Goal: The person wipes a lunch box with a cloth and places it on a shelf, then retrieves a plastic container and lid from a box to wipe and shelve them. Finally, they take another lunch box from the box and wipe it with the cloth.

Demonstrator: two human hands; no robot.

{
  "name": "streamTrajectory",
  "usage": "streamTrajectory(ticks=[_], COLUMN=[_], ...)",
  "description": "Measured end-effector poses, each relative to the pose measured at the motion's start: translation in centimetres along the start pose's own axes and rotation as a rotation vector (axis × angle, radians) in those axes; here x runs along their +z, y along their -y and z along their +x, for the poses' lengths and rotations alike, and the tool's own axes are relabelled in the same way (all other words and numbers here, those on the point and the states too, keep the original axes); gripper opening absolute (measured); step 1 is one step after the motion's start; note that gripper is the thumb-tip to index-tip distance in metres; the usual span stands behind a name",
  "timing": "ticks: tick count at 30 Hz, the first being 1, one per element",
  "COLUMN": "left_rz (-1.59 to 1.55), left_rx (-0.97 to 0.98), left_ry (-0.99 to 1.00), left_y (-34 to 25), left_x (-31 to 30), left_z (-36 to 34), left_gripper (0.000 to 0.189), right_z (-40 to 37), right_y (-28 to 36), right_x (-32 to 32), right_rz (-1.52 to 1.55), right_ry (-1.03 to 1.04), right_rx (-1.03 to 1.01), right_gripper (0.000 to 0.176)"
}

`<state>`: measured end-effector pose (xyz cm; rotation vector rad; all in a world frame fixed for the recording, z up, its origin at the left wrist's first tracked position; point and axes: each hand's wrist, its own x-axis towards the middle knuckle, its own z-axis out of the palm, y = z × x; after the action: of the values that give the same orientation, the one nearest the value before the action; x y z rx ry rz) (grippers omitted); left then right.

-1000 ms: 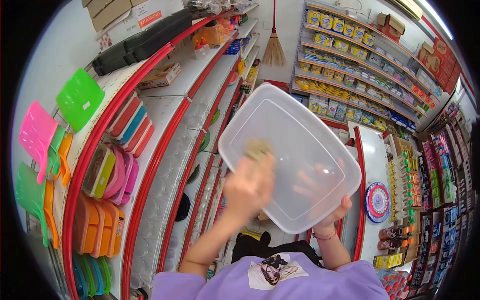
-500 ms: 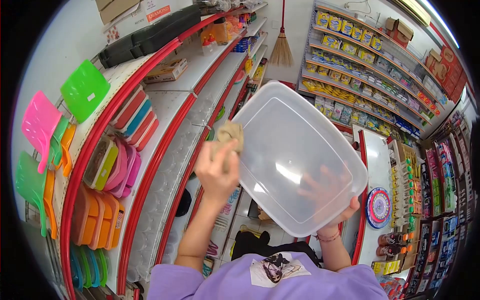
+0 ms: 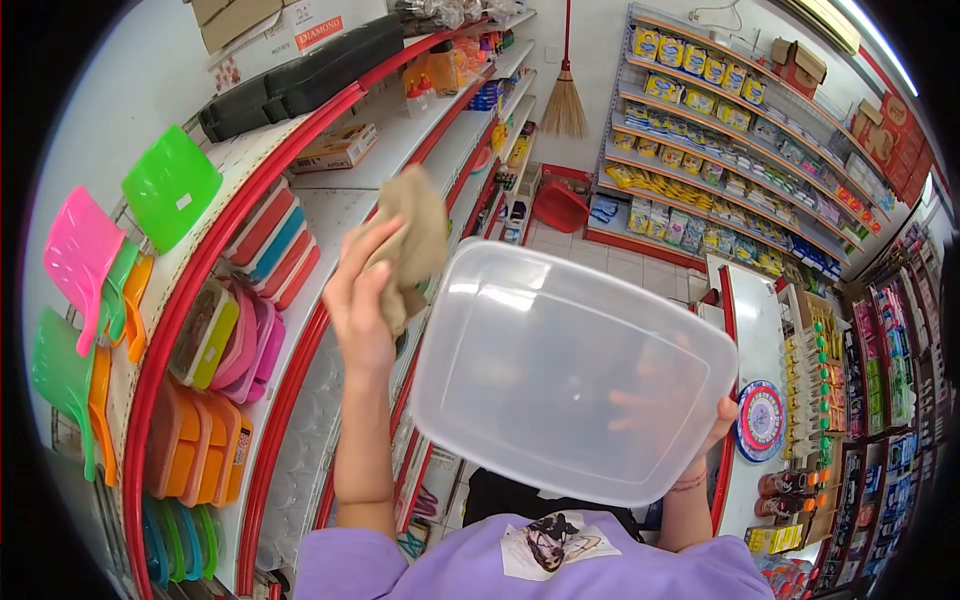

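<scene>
A clear plastic container (image 3: 570,370) with rounded corners is held up before the chest, its broad flat face turned toward the camera. My right hand (image 3: 722,425) grips its right edge; the spread fingers show blurred through the plastic. My left hand (image 3: 365,290) is raised to the left of the container, with its fingers round a beige cloth (image 3: 415,235). The cloth hangs beside the container's upper left corner, apart from its face.
Red-edged shelves (image 3: 300,375) on the left hold coloured plastic boxes and scoops (image 3: 80,240). A straw broom (image 3: 565,105) hangs on the back wall. Packet shelves (image 3: 700,130) stand behind. On the right, a white counter (image 3: 755,310) bears a round colourful plate (image 3: 760,420).
The container has tilted toward level and moved lower. My left hand has moved left and up, away from the container's edge, and the cloth now hangs more unfolded.
</scene>
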<state>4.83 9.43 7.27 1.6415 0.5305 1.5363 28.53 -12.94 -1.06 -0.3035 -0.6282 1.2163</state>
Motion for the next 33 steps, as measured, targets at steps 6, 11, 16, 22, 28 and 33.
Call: streamTrajectory(ticks=[6,11,16,22,28,33], left_rz=[-0.262,-0.376,-0.599,-0.729,0.012,-0.112], left_rx=[-0.338,-0.423,-0.436,-0.232,0.315,0.458], left_ry=[0.415,0.287,0.226,-0.201,-0.060,-0.108], left_y=[1.6,1.8,1.9,1.0,0.8,4.3], left_x=[0.9,0.6,-0.5,4.0,10.2,11.6], left_z=[0.5,-1.9,-3.3,-6.1,-12.8,-17.6], left_gripper=[0.046,0.049,0.052,0.054,0.043,0.046], right_z=[-0.2,-0.7,0.1,1.6,4.6,4.6], right_y=[-1.6,-1.8,-1.6,-2.5,-4.6,-4.6], right_x=[-0.2,-1.1,-0.5,-0.1,2.6,2.1], right_rz=[-0.029,0.245,0.325,0.341,0.428,0.387], right_ry=[-0.071,-0.041,0.057,0.063,-0.132,-0.059], right_rx=[0.009,-0.006,-0.066,-0.202,-0.468,-0.482], right_gripper=[0.082,0.080,0.079,0.077,0.076,0.075])
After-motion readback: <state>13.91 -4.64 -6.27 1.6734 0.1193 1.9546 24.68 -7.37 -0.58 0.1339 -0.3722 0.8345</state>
